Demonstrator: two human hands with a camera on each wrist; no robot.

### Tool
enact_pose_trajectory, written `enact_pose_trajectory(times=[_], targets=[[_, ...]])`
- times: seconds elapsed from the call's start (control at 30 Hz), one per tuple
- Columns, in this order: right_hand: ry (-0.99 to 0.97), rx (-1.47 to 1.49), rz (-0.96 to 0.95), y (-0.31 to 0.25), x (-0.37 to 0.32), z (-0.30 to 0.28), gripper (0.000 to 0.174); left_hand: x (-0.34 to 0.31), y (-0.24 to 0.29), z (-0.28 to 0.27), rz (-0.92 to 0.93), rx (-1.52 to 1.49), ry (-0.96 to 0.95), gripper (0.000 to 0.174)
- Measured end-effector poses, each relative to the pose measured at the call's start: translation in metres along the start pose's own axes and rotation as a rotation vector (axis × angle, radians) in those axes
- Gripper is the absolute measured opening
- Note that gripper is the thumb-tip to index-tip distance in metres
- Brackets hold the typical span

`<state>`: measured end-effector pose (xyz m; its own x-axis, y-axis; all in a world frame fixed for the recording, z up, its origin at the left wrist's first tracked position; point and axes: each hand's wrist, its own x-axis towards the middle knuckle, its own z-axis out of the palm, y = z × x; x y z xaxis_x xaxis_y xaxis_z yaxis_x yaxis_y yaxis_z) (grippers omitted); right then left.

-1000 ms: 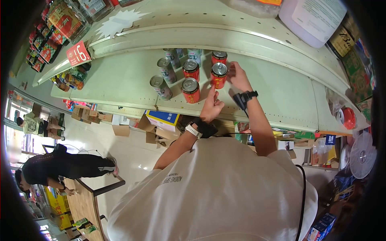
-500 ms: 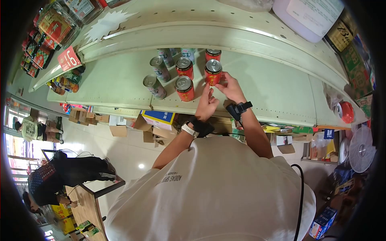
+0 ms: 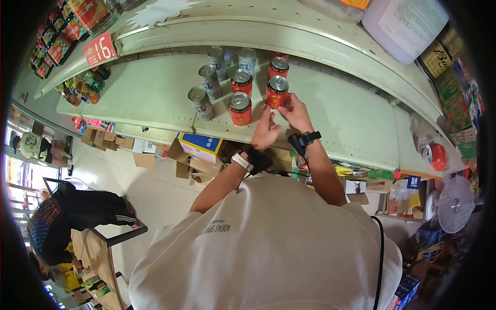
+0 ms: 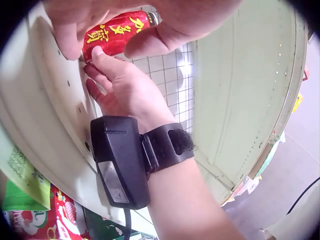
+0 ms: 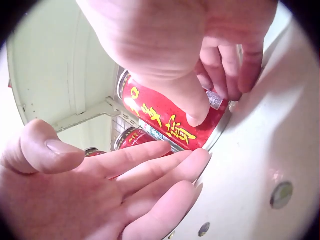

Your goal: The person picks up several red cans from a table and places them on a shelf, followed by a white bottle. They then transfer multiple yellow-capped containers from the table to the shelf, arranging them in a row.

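Observation:
My right hand (image 3: 298, 114) grips the lower part of a red can (image 3: 277, 93) on the shelf, its thumb across the yellow lettering in the right wrist view. Reaching to the can's front near its base, my left hand (image 3: 265, 132) has its fingers extended; in the right wrist view this left hand (image 5: 100, 185) lies palm up, fingertips by the can's (image 5: 155, 112) bottom edge. The can stands upright. Behind it is another red can (image 3: 278, 66), and to its left are two more, a nearer one (image 3: 239, 109) and a farther one (image 3: 242, 82).
Several slim pale cans (image 3: 201, 103) stand left of the red ones. An upper shelf (image 3: 217, 30) overhangs the back, carrying a large jug (image 3: 405, 28) at right. Cardboard boxes (image 3: 199, 147) sit below the shelf edge. Someone in dark clothing (image 3: 88, 206) bends at a wooden table (image 3: 93, 250).
My right hand has moved from beside the can to its lower front corner, thumb now on the front. My left fingers remain near the base. The head view has shifted slightly.

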<state>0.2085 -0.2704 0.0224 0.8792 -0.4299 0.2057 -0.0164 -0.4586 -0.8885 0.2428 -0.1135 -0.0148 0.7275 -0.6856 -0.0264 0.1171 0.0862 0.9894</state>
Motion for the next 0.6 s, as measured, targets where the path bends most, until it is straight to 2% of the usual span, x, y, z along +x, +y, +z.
enact_pose_trajectory(times=[0.07, 0.17, 0.27, 0.3, 0.4, 0.43, 0.53, 0.6], targets=[[0.010, -0.043, -0.028, -0.006, -0.004, -0.001, 0.045, -0.007, 0.002, 0.001, 0.015, 0.036, 0.024, 0.079], [0.070, -0.150, -0.055, -0.015, -0.021, 0.001, 0.044, -0.037, 0.042, -0.002, 0.030, 0.080, -0.041, 0.060], [0.122, -0.139, -0.042, -0.023, -0.049, 0.003, 0.038, -0.048, 0.030, -0.028, 0.217, 0.091, -0.223, 0.038], [0.133, -0.113, -0.031, -0.028, -0.061, 0.003, 0.036, -0.062, 0.050, -0.033, 0.152, 0.178, -0.183, 0.023], [-0.003, -0.077, 0.000, -0.048, -0.096, 0.004, 0.015, -0.095, 0.069, -0.061, 0.050, 0.211, -0.164, 0.019], [-0.072, -0.096, -0.018, -0.057, -0.104, 0.008, 0.009, -0.105, 0.064, -0.069, 0.110, 0.200, -0.110, 0.017], [-0.301, -0.063, -0.104, -0.084, -0.123, 0.032, 0.007, -0.144, 0.063, -0.100, 0.069, 0.411, -0.009, 0.019], [-0.433, -0.044, -0.139, -0.095, -0.128, 0.057, 0.007, -0.172, 0.054, -0.118, 0.054, 0.449, 0.064, 0.017]])
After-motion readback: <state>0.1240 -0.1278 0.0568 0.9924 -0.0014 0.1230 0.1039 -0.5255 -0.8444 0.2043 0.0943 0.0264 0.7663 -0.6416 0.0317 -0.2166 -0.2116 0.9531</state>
